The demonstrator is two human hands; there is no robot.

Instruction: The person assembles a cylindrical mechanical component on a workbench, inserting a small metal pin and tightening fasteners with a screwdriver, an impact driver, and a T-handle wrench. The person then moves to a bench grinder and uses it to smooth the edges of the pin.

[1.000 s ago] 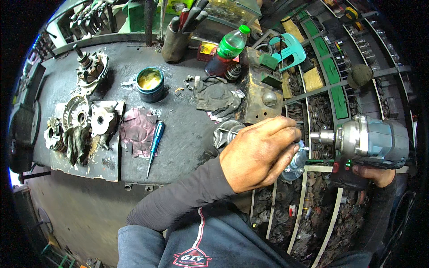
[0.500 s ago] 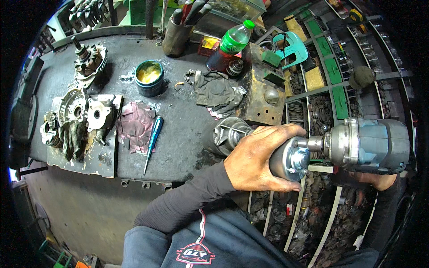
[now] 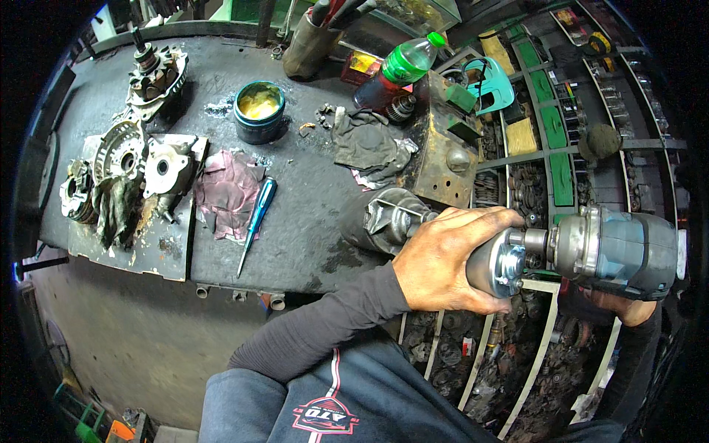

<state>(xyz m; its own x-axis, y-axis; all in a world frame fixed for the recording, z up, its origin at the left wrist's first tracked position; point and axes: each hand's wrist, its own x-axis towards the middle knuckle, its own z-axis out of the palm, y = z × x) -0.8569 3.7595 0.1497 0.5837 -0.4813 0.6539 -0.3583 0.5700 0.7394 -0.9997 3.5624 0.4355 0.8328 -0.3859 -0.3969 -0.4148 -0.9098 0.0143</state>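
My left hand (image 3: pixel 436 262) is wrapped round a silver cylinder of what looks like a starter motor (image 3: pixel 481 267). Its ribbed cast-metal housing (image 3: pixel 391 210) rests at the bench's right edge, beside my fingers. A grey-blue impact wrench (image 3: pixel 624 247) comes in from the right, its socket (image 3: pixel 535 239) up against the end of the motor. Under the wrench's body, my right hand (image 3: pixel 628 304) is closed round it; most of those fingers and the handle are hidden.
On the dark bench (image 3: pixel 310 214) lie a blue screwdriver (image 3: pixel 258 214), a pinkish rag (image 3: pixel 227 193), a grey rag (image 3: pixel 365 140) and dismantled metal parts (image 3: pixel 122 159). Behind stand a grease tub (image 3: pixel 260 131) and a bottle (image 3: pixel 406 65) near a rusty metal box (image 3: pixel 443 159). Racks of parts (image 3: pixel 550 118) fill the right.
The whole view has shifted slightly, so most things sit a little further right. Both hands keep their hold, and the socket stays at the motor's end.
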